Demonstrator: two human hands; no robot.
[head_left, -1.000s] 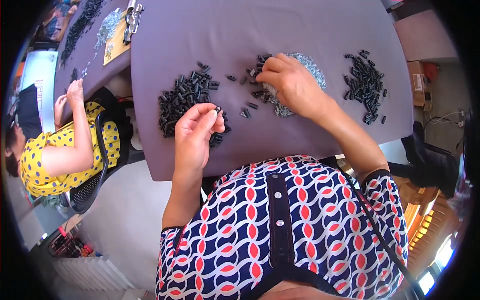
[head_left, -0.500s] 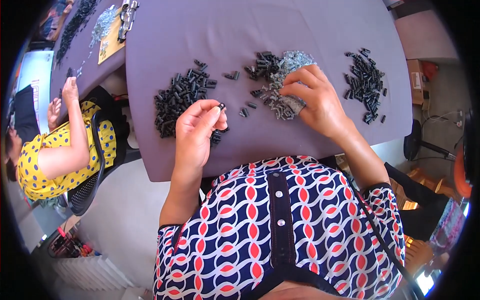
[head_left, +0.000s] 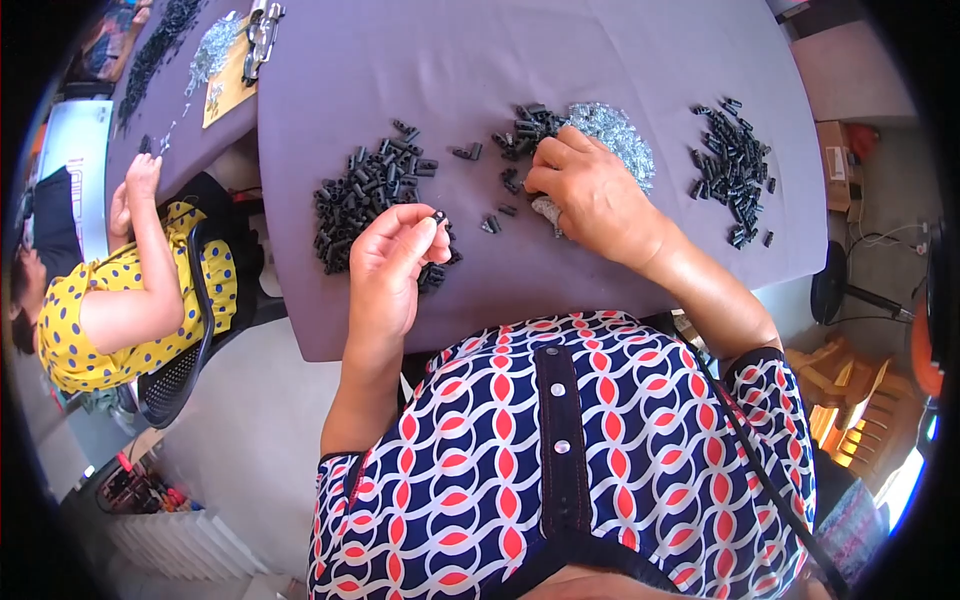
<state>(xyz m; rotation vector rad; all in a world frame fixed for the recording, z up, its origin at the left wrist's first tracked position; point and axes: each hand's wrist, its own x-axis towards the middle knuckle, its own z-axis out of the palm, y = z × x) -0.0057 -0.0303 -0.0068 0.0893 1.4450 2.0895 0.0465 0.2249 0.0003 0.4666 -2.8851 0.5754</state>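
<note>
Small black tubular plastic-looking pc. [head_left: 440, 217] is pinched betw. thumb & fingers of L hand [head_left: 388, 262], grip narrow, by R edge of big pile of matte black tubes [head_left: 375, 185]. R hand [head_left: 597, 197] is placed over near-L side of rounded silver metal-looking heap [head_left: 615, 130]; fingers bent, tips partly hidden, grip contents can't be told. Purple-grey cloth-covered table [head_left: 650, 50] is seen underneath.

Right hand [head_left: 597, 200], fingertips hidden, covering part of the silvery pile [head_left: 615, 135], black piece [head_left: 439, 217] mostly covered by left hand [head_left: 390, 255], perhaps tubular
</note>
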